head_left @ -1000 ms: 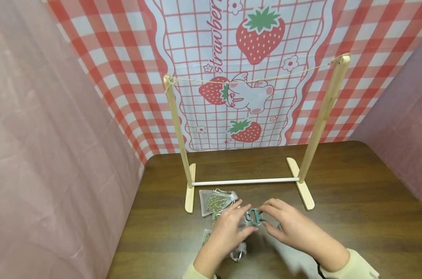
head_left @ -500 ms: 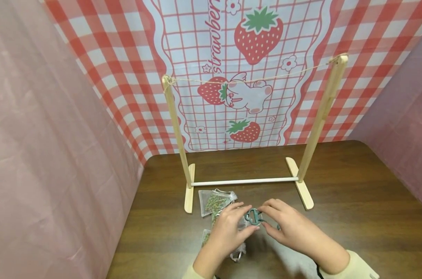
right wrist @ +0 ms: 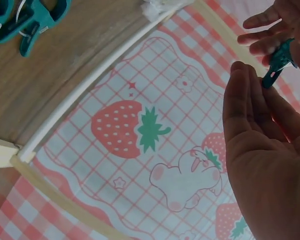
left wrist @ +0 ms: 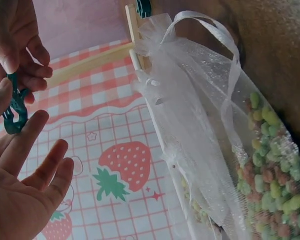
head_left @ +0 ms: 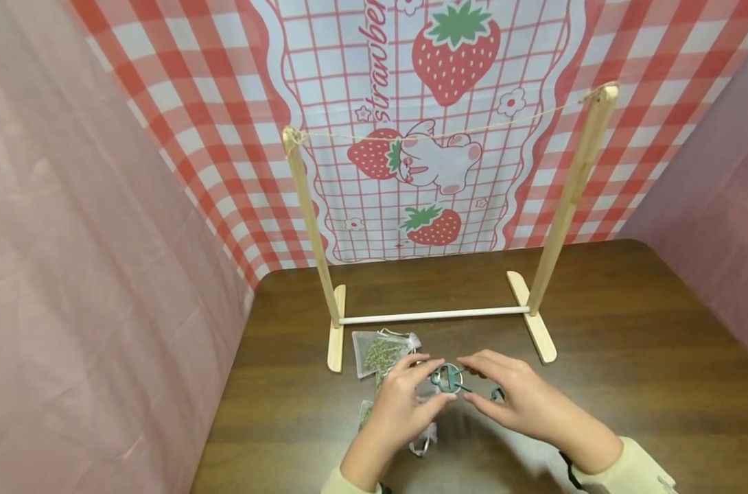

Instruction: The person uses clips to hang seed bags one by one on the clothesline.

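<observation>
Clip (head_left: 451,378), lower center of frame, long axis crosswise between left hand (head_left: 403,400) and right hand (head_left: 515,396), both pinching it, neither nearer.

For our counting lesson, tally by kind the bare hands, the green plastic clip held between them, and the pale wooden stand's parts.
Bare hands: 2
Green plastic clip: 1
Pale wooden uprights: 2
Pale wooden feet: 2
White crossbar: 1
Beige string: 1
Total: 9
</observation>
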{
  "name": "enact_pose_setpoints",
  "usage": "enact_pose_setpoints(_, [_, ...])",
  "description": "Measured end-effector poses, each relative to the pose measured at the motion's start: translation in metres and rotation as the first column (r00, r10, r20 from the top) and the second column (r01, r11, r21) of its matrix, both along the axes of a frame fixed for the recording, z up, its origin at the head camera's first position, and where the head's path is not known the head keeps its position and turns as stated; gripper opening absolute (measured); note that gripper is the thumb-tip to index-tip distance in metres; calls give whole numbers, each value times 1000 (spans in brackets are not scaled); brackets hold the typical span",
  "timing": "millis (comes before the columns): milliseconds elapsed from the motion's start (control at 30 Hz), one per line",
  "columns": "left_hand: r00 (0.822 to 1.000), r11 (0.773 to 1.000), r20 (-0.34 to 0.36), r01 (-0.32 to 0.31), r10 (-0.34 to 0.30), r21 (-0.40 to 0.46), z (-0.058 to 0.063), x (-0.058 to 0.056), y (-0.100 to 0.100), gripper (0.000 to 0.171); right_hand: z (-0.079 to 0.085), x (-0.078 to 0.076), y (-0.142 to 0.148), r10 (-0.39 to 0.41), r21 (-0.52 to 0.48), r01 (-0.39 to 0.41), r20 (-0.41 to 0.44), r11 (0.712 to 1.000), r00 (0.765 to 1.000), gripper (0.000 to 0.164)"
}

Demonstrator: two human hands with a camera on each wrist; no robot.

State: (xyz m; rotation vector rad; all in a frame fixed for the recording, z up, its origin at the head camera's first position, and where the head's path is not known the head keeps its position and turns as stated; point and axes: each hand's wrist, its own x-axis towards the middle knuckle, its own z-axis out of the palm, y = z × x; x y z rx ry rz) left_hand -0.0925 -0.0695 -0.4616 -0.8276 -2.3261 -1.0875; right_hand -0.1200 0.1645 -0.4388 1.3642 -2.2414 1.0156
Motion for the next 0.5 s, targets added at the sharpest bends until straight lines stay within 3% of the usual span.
enact_pose_setpoints(267, [1000, 1000, 17, 8, -8, -11, -2, -1, -3, 48, -4, -5, 0, 50, -59, -54, -60, 997, 997, 36])
enact_pose_setpoints(500, [999, 1000, 31, -5, 5, -2, -4, -4, -10, 28, -6, -7, 3, 35, -65, -39, -61, 997, 998, 42])
